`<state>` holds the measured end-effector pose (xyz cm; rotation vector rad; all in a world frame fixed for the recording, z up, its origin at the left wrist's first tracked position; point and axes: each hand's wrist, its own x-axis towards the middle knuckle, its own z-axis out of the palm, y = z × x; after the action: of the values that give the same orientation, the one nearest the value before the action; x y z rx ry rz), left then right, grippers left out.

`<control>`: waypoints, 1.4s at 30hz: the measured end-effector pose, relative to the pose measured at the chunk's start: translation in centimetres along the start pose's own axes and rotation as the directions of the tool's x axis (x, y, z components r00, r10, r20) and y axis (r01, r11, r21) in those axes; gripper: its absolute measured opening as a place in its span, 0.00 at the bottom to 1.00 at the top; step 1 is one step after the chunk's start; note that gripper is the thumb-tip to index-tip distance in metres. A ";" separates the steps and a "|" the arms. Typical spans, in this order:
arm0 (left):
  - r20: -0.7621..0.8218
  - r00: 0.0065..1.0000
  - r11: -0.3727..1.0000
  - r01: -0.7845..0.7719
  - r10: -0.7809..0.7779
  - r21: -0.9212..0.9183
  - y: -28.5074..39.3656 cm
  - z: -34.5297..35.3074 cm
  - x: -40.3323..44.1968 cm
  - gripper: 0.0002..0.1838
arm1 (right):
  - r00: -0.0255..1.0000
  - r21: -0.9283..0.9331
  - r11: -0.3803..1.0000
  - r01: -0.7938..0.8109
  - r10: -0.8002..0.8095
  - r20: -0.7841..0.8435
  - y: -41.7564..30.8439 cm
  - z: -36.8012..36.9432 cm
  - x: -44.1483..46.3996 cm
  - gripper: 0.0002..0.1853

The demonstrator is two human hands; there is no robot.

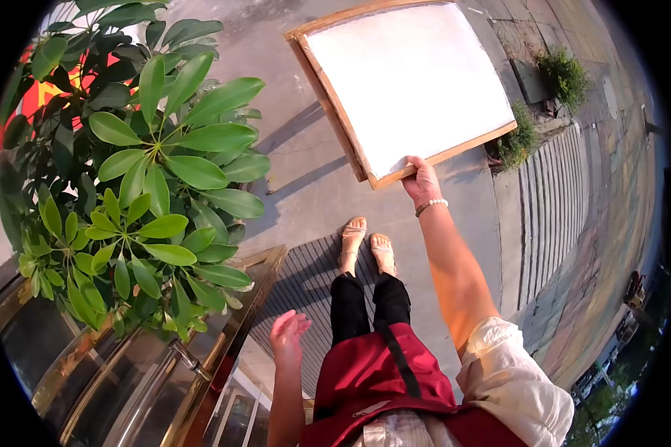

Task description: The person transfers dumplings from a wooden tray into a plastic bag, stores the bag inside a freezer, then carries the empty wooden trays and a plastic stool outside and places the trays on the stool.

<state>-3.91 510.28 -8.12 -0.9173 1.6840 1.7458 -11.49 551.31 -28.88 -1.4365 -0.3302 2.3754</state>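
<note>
My right hand [423, 181] grips the near edge of a wood-framed white panel [410, 82], thumb over the top of the frame. The panel is held out in front of me over the pavement, its white face up and brightly lit; I cannot tell whether it is a flat board or a shallow tray. A beaded bracelet [432, 204] circles my right wrist. My left hand [288, 335] hangs low on the left with fingers loosely apart and nothing in it. It is nearest to the glass door's metal handle [190, 360], without touching it.
A large leafy plant [156, 156] fills the left side, above a framed glass door [127, 395]. My sandalled feet [368, 242] are at the edge of a ribbed dark mat [298, 276]. On the right are ridged steps [552, 208] and low bushes [563, 78].
</note>
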 end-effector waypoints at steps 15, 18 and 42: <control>-0.129 0.990 0.974 0.091 -0.065 0.206 -8.7 -12.3 -21.6 0.19 | 0.936 -0.926 0.337 -0.169 0.350 -0.044 2.2 -7.8 -17.3 0.27; -0.244 0.970 0.963 0.055 0.011 0.264 -10.9 -15.8 -26.5 0.16 | 0.888 -0.991 -0.031 -0.134 0.441 -0.133 3.5 -11.1 -22.3 0.33; -0.678 0.680 0.896 -0.068 -0.280 -0.439 -24.5 -60.3 -43.6 0.07 | 0.766 -0.751 -0.414 0.514 0.616 0.185 45.0 -4.2 -56.5 0.36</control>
<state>48.42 455.35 11.40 -2.1196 1.6161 1.8194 8.76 487.39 -1.84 -0.3795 -3.5190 1.9788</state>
